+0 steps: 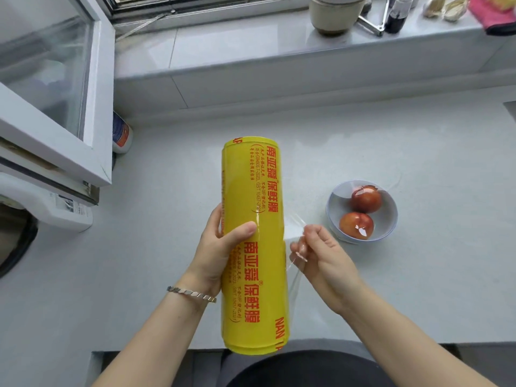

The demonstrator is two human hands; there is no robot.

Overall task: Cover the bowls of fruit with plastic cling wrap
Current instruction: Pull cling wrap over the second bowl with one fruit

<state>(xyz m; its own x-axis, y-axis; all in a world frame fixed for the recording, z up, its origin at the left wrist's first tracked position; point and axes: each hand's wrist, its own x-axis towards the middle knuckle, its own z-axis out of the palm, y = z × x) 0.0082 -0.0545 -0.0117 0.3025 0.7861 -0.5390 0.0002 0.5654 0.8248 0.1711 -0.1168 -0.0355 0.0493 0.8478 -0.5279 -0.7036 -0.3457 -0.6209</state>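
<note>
The thin clear film (294, 230) is held only at one spot near its edge, so I think it could fold and stick to itself, or tear in a narrow strip, if it is pulled out unevenly. The long yellow roll of cling wrap with red print (254, 241), in the middle of the frame, has only one hand around it and could slip or turn.

The left hand (220, 247) grips the roll at its middle, thumb on the front, the other fingers behind. The right hand (321, 258), just right of the roll, has its fingers curled and pinches the loose film.

The pale round bowl (337, 205) with two red fruits (366, 199) stands on the grey counter (167, 219) at the right of the frame. Glints on the fruit suggest film may already lie over it, but I cannot tell.
</note>
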